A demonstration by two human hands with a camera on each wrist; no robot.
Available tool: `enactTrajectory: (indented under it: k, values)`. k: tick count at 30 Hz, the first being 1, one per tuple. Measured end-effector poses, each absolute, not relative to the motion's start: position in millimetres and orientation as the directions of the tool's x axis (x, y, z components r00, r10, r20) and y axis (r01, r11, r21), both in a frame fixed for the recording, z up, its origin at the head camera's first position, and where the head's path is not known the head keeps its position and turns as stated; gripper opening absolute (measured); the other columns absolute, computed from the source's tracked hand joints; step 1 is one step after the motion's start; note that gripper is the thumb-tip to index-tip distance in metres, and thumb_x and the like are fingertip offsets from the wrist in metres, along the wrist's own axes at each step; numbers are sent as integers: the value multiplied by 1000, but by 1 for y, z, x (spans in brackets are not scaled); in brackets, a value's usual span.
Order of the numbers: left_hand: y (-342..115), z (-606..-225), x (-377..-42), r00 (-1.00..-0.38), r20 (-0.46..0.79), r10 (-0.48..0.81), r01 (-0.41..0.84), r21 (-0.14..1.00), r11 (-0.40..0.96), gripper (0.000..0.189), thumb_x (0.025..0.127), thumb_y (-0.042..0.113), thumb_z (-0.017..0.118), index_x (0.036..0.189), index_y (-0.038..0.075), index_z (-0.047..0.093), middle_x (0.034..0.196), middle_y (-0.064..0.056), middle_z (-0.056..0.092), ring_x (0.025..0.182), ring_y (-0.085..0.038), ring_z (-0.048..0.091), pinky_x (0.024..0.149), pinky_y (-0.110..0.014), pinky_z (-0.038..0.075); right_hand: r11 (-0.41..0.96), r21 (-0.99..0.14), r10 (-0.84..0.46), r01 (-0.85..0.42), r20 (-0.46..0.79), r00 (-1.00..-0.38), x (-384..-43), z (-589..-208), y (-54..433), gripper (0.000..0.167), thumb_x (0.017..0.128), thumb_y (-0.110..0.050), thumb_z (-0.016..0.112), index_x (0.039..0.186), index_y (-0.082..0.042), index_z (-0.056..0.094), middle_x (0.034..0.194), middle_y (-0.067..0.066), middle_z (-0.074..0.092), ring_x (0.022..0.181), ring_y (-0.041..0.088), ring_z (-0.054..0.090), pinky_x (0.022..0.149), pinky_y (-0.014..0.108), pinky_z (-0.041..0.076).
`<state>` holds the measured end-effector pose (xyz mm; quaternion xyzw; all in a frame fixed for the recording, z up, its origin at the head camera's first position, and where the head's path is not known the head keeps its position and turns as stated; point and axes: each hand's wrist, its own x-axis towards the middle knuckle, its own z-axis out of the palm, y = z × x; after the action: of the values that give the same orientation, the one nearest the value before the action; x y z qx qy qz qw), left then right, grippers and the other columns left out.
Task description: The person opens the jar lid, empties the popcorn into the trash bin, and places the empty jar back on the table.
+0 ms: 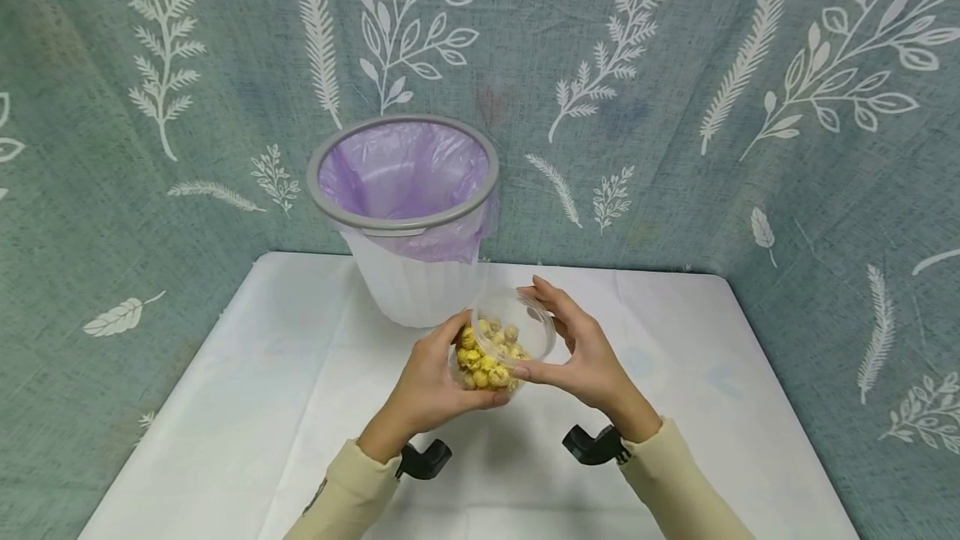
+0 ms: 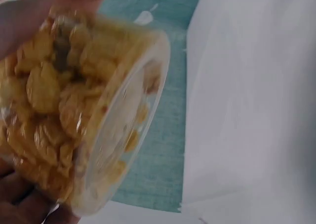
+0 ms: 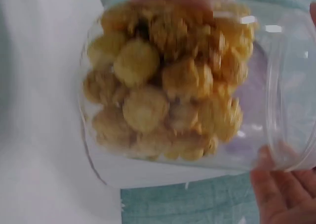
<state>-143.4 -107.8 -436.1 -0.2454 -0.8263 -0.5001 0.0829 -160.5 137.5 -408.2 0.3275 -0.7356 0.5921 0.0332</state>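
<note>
- Jar [image 1: 489,367], clear, holding yellow popcorn-like pieces [image 3: 145,108]: I see it raised above the white table [image 1: 697,407], between both hands, tilted with its top toward the right hand.
- Left hand [image 1: 438,382]: thumb and fingers curled round opposite sides of the jar's body.
- Right hand [image 1: 588,352]: thumb and fingertips pinch the rim of the clear top [image 1: 519,325]; I cannot tell whether that top is loose or seated.
- Beyond the left hand: bin [image 1: 408,286] with purple liner [image 1: 405,177].
- Handling, my estimate: light, thin-walled plastic, smooth enough to slip, may flex if squeezed; pieces look dry and crumbly, likely to roll with tilt.
- Hold: I favour the lower body, inside the left hand's curl, with broad gentle pressure; top best taken at opposite rim points, between right thumb and fingertips.
</note>
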Motion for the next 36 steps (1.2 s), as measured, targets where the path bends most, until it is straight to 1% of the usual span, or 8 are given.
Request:
enactTrajectory:
  k: [5, 10, 15, 19, 22, 28, 32, 36]
  values:
    - [-118, -432, -146, -827, 384, 411, 524, 792, 315, 98, 65, 32, 103, 147, 10, 55, 127, 4, 69, 115, -16, 66, 100, -44, 55, -28, -864, -510, -503, 445, -736, -162, -406, 140, 105, 82, -1, 90, 167, -13, 29, 160, 17, 45, 149, 33, 41, 121, 33, 37]
    - [-122, -433, -147, -818, 375, 436, 523, 800, 293, 98, 65, 31, 104, 148, 14, 54, 127, 5, 69, 116, -16, 66, 101, -44, 55, -65, -870, -544, -488, 441, -714, -163, -406, 141, 105, 83, -2, 89, 167, -12, 28, 163, 18, 41, 153, 31, 36, 122, 33, 35]
    - [-120, -437, -147, -829, 387, 404, 512, 817, 267, 97, 65, 28, 104, 148, 17, 54, 130, 5, 68, 118, -16, 65, 103, -44, 54, -70, -866, -525, -494, 453, -720, -164, -408, 139, 101, 89, -27, 88, 167, -11, 27, 165, 19, 38, 153, 34, 34, 124, 32, 31]
    - [-114, -442, -144, -858, 396, 328, 490, 824, 286, 97, 66, 28, 103, 148, 13, 53, 131, 2, 68, 118, -17, 65, 102, -45, 54, -7, -859, -452, -513, 460, -764, -162, -412, 136, 100, 89, -46, 84, 165, -9, 31, 163, 18, 40, 151, 36, 37, 124, 34, 32]
    - [-108, -445, -143, -892, 394, 223, 451, 818, 357, 100, 66, 33, 103, 148, 8, 52, 132, -1, 68, 118, -17, 65, 102, -47, 53, 70, -859, -390, -507, 444, -807, -161, -415, 130, 97, 89, -42, 85, 164, -7, 33, 162, 15, 43, 150, 33, 40, 123, 39, 34]
    - [-94, -450, -142, -914, 404, 31, 363, 781, 508, 103, 62, 39, 103, 145, 2, 53, 130, -9, 67, 117, -26, 65, 100, -50, 54, 196, -875, -275, -442, 384, -881, -158, -419, 116, 95, 87, -17, 89, 162, 0, 33, 160, 16, 44, 149, 31, 42, 123, 48, 35]
    - [-88, -452, -140, -905, 426, 6, 356, 747, 561, 107, 62, 41, 103, 146, -1, 51, 132, -13, 66, 116, -32, 65, 97, -54, 54, 232, -880, -223, -415, 368, -903, -156, -418, 109, 95, 86, -14, 89, 161, 4, 33, 158, 17, 46, 148, 31, 43, 122, 52, 35]
    - [-87, -450, -140, -905, 424, 29, 366, 742, 562, 107, 63, 42, 102, 146, 0, 51, 133, -12, 65, 118, -31, 65, 98, -54, 54, 236, -881, -198, -410, 369, -908, -156, -419, 108, 92, 87, -14, 88, 160, 5, 35, 155, 16, 49, 146, 31, 46, 120, 51, 37]
